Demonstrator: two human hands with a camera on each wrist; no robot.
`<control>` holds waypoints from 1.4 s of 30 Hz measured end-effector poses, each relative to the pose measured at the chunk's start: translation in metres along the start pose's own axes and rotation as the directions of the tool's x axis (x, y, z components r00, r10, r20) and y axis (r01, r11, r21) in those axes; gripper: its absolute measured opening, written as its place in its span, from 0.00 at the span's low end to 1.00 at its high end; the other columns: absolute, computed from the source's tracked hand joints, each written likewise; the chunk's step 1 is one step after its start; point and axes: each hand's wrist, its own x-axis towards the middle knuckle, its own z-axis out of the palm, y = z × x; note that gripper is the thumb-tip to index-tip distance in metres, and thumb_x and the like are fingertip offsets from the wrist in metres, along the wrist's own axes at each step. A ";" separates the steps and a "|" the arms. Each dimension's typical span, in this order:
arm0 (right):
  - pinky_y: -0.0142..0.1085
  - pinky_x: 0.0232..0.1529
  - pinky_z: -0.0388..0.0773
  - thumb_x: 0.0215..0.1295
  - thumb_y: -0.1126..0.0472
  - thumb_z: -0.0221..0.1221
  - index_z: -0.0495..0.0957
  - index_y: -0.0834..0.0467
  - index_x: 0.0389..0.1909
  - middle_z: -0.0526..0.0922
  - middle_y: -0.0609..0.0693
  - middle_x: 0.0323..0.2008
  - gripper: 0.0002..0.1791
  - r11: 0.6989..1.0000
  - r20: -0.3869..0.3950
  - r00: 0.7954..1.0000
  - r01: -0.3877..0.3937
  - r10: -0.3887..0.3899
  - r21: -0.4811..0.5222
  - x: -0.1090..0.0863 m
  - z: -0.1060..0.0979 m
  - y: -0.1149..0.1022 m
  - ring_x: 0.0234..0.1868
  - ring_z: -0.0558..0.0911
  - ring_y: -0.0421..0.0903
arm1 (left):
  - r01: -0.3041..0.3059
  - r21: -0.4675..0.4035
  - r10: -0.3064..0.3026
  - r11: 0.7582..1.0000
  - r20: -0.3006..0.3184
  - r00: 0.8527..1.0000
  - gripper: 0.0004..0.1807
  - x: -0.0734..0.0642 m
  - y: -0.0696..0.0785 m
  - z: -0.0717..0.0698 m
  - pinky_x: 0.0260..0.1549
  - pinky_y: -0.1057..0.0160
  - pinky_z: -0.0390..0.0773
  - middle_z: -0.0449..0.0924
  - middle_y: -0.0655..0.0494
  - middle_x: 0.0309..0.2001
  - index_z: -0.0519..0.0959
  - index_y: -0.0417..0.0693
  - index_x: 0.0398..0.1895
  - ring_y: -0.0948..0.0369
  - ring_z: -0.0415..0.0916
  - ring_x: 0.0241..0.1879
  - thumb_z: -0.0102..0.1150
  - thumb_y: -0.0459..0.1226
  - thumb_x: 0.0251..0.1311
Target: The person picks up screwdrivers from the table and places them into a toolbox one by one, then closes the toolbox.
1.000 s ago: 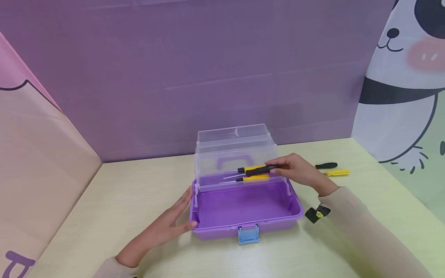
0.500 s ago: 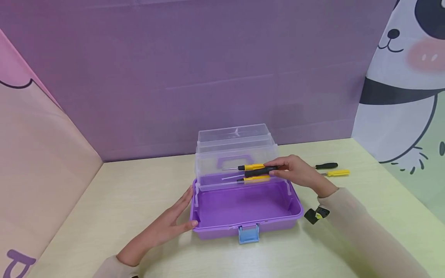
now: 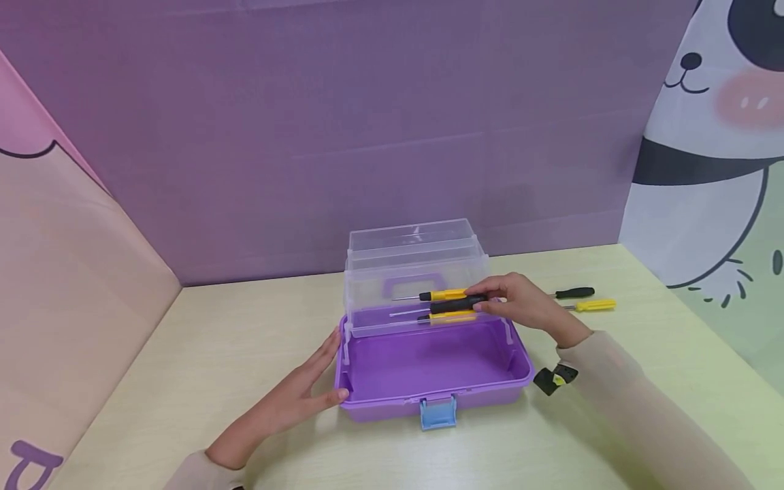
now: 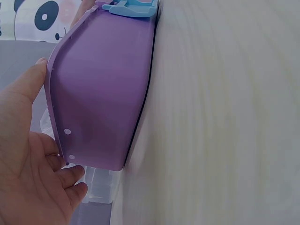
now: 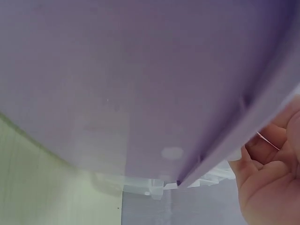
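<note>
My right hand [image 3: 519,303] pinches the handle end of a black screwdriver [image 3: 450,305] over the clear tray [image 3: 380,331] at the rear of the purple toolbox [image 3: 435,409]. Its fingertips lie close to a yellow-and-black screwdriver [image 3: 444,295] just behind; whether they touch it I cannot tell. A second yellow-and-black screwdriver [image 3: 450,317] lies in front, partly behind the tray's clear wall. Spread along the box's left side, my left hand [image 3: 297,395] touches the rim with thumb and fingers; the left wrist view has this hand [image 4: 35,154] against the box wall [image 4: 101,89].
The toolbox's clear lid [image 3: 413,235] stands raised at the back, near the purple backdrop [image 3: 367,136]. To the right, a black-handled screwdriver [image 3: 576,292] and a yellow-handled one [image 3: 595,305] lie on the table [image 3: 245,327]. A blue latch [image 3: 437,413] hangs at the box's front.
The black screwdriver has shifted slightly left and down with my right hand, and a small gap from the rear yellow-and-black screwdriver now shows. My left hand has stayed in place.
</note>
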 end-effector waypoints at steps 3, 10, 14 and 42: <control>0.47 0.51 0.77 0.61 0.68 0.61 0.79 0.68 0.48 0.83 0.60 0.46 0.14 1.000 -0.003 1.000 0.002 -0.002 0.009 0.002 0.001 0.002 0.47 0.81 0.55 | -0.001 -0.001 0.001 1.000 0.002 1.000 0.46 0.000 0.000 0.000 0.62 0.35 0.51 0.34 0.44 0.75 0.40 0.47 0.75 0.39 0.39 0.71 0.58 0.44 0.62; 0.46 0.52 0.77 0.61 0.69 0.60 0.80 0.67 0.47 0.83 0.60 0.46 0.14 1.000 -0.008 1.000 -0.006 0.006 0.013 0.003 0.001 0.004 0.48 0.81 0.55 | 0.001 0.003 -0.001 1.000 0.001 1.000 0.46 0.000 0.000 0.000 0.62 0.35 0.51 0.34 0.44 0.75 0.40 0.47 0.75 0.39 0.39 0.71 0.58 0.44 0.62; 0.41 0.51 0.78 0.61 0.68 0.60 0.80 0.67 0.47 0.83 0.59 0.46 0.13 1.000 -0.028 1.000 -0.007 0.008 0.028 0.000 0.001 0.006 0.48 0.81 0.54 | 0.002 -0.003 -0.002 1.000 0.003 1.000 0.46 0.000 0.001 0.000 0.61 0.34 0.52 0.34 0.46 0.75 0.40 0.48 0.75 0.39 0.39 0.71 0.58 0.44 0.62; 0.29 0.44 0.80 0.64 0.68 0.58 0.79 0.68 0.46 0.84 0.56 0.43 0.12 0.972 -0.099 0.995 0.014 0.010 0.235 -0.043 -0.024 0.035 0.45 0.82 0.35 | -0.009 -0.001 0.009 1.000 0.000 1.000 0.47 0.000 -0.001 0.001 0.62 0.35 0.51 0.34 0.47 0.75 0.39 0.49 0.75 0.39 0.39 0.71 0.58 0.44 0.62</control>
